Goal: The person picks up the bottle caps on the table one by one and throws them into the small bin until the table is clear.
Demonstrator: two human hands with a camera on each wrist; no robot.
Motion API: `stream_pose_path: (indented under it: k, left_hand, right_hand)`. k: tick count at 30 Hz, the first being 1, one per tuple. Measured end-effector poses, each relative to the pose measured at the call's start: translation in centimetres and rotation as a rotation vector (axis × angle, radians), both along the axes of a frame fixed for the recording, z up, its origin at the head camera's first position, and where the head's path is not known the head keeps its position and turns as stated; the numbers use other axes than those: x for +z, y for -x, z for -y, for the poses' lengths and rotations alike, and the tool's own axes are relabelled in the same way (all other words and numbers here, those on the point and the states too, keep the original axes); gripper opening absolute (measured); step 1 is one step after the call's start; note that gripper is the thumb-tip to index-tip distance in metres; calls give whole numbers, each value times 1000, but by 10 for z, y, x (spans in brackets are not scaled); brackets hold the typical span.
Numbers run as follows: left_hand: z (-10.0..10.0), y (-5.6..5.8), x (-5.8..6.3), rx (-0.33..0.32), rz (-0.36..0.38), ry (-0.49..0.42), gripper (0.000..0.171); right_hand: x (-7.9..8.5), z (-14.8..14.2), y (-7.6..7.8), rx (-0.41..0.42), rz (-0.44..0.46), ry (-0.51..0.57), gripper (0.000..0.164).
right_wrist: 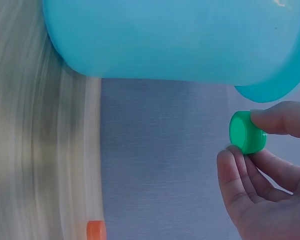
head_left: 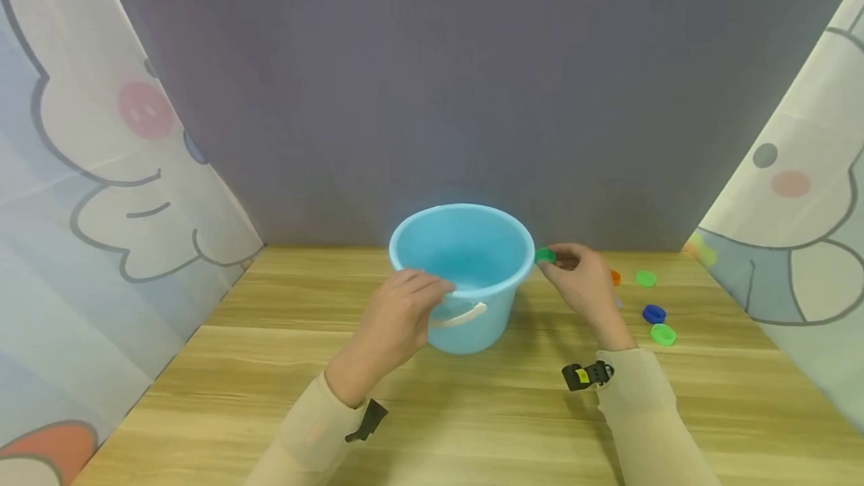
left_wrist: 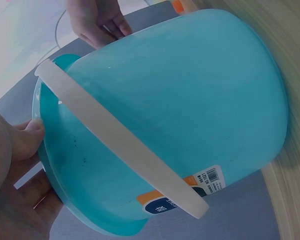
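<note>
A light blue bucket (head_left: 472,332) stands on the wooden table with its mouth facing up. My left hand (head_left: 400,312) holds the near left of its rim, thumb outside and fingers over the edge. The white handle (left_wrist: 120,142) hangs down the bucket's near side, beside a printed label (left_wrist: 210,181). Just right of the rim, my right hand (head_left: 583,285) pinches a green bottle cap (right_wrist: 247,132) between thumb and fingers. That cap is held above the table, at about rim height and outside the bucket.
Right of the bucket lie a blue cap (head_left: 654,313), two light green caps (head_left: 664,334) and an orange cap (head_left: 615,277) partly behind my right hand. A dark grey panel (head_left: 432,96) rises at the table's back edge, with printed cloths on both sides.
</note>
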State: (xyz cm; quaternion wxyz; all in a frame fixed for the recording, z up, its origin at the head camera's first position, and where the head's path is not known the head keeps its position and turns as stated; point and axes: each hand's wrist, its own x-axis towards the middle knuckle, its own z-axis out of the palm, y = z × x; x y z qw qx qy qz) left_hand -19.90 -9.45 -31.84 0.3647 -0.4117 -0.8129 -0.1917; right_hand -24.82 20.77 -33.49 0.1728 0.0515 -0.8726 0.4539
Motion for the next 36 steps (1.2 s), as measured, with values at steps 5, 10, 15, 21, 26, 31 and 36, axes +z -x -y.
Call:
stream_pose_path:
  k: [5, 10, 15, 21, 26, 31, 36]
  left_hand:
    - [1, 0, 0, 2, -10, 1, 35]
    - [0, 0, 0, 4, -16, 3, 35]
    - [0, 0, -1, 7, -15, 11, 33]
    - [0, 0, 0, 13, -5, 8, 35]
    - [-1, 0, 0, 14, -13, 17, 36]
    - [-1, 0, 0, 14, -22, 19, 36]
    - [-1, 1, 0, 15, -23, 13, 36]
  right_hand:
    - [4, 2, -2, -9, -29, 4, 40]
    - [6, 3, -4, -24, -69, 9, 38]
    - [9, 4, -7, -36, -106, 22, 38]
    - [13, 7, -8, -46, -153, 23, 38]
    - [12, 8, -9, -55, -167, 25, 38]
    - [14, 9, -11, -53, -176, 36, 39]
    - [17, 11, -12, -45, -204, 43, 39]
